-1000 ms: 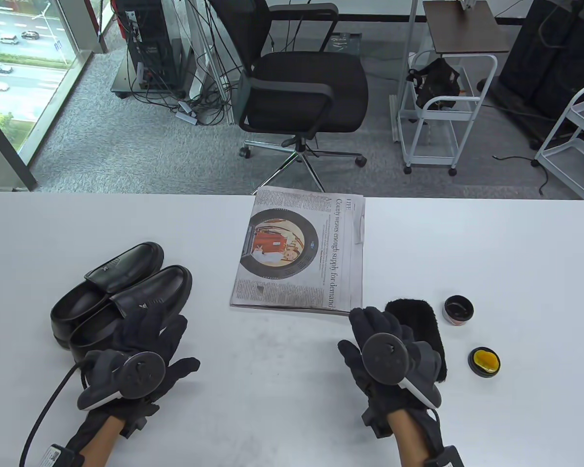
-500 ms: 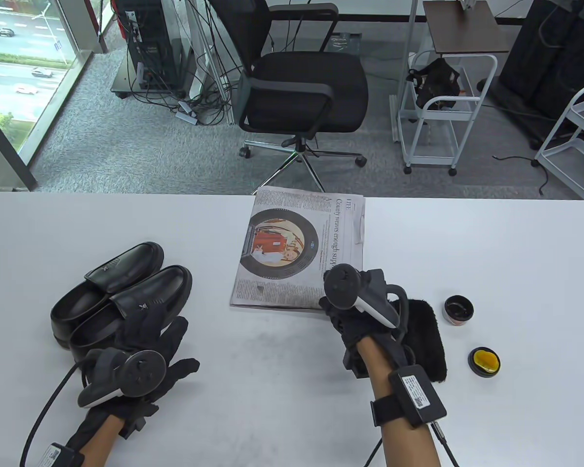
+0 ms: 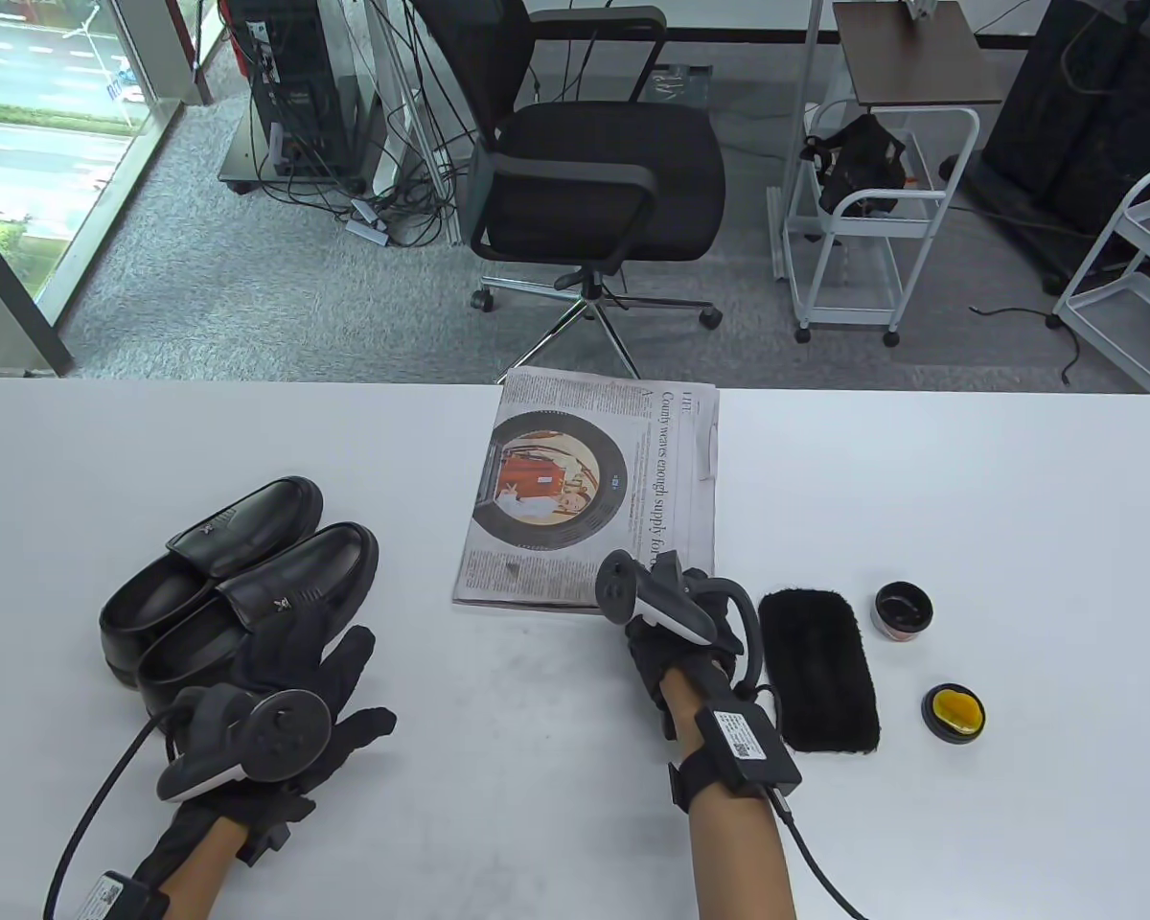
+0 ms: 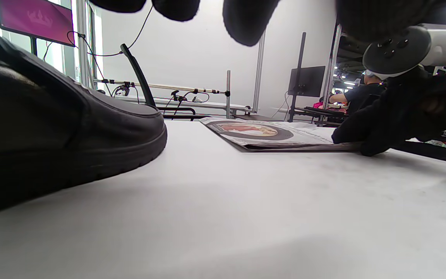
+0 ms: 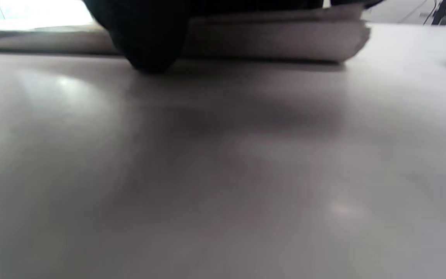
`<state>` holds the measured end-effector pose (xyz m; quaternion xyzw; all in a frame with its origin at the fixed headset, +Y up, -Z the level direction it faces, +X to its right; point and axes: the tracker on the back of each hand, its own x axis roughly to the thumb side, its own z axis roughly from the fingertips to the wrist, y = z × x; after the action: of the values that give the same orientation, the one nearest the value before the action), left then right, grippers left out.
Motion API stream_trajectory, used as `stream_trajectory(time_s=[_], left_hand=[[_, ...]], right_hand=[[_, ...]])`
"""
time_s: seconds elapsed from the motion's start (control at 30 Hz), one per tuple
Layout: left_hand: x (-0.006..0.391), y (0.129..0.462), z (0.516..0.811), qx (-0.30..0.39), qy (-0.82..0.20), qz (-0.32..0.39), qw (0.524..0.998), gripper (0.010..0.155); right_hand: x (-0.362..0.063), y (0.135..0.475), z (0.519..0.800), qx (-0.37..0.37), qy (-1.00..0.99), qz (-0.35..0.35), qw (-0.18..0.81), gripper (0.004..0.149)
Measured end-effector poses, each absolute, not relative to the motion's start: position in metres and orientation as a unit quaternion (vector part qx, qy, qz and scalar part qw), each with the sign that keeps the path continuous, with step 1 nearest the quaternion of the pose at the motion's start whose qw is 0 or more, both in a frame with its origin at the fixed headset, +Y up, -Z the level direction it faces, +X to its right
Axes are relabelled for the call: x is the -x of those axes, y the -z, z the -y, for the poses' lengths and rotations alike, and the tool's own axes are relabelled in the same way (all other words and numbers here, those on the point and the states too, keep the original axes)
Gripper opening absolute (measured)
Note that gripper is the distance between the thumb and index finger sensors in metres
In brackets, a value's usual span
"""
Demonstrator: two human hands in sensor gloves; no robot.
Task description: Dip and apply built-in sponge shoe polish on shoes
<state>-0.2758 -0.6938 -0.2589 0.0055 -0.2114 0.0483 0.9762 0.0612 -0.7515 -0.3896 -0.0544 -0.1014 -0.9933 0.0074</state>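
Note:
A pair of black leather shoes (image 3: 249,556) lies at the table's left. My left hand (image 3: 311,661) rests with spread fingers on the heel of the near shoe (image 4: 52,128). My right hand (image 3: 656,618), turned on its side, is at the near edge of the folded newspaper (image 3: 575,479). In the right wrist view the fingers lie over the paper's edge (image 5: 265,38) and the thumb (image 5: 145,42) touches the table in front of it. An open polish tin (image 3: 903,610) and its lid with a yellow sponge (image 3: 954,712) sit at the right.
A black furry brush (image 3: 819,671) lies between my right hand and the tin. A black office chair (image 3: 594,182) and white carts (image 3: 872,220) stand beyond the table's far edge. The white table (image 3: 537,767) is bare between my hands.
My right hand has left the brush, moved left and forward to the newspaper's near edge, and rolled onto its side. The brush is now uncovered. My left hand has stayed on the shoe.

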Motion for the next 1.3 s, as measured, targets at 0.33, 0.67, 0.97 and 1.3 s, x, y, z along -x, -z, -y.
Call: stream_trajectory(time_s=[0.33,0.67,0.97,1.3], left_hand=[[0.274,0.259,0.693,-0.016,-0.061,0.216,0.974,0.084],[0.261,0.253,0.685,-0.061,-0.063,0.233,0.968,0.082],[0.197,0.243,0.683,-0.006,0.001,0.330,0.944,0.095],[0.179,0.250,0.705,-0.022,-0.047,0.339,0.939,0.048]], right_hand=[[-0.050,0.375,0.717,0.100,0.994,0.022,0.032,0.037],[-0.039,0.298,0.664,0.177,0.983,-0.034,0.047,0.037],[-0.006,0.231,0.669,0.261,0.962,-0.048,0.064,0.037],[0.000,0.217,0.669,0.293,0.953,-0.075,0.010,0.036]])
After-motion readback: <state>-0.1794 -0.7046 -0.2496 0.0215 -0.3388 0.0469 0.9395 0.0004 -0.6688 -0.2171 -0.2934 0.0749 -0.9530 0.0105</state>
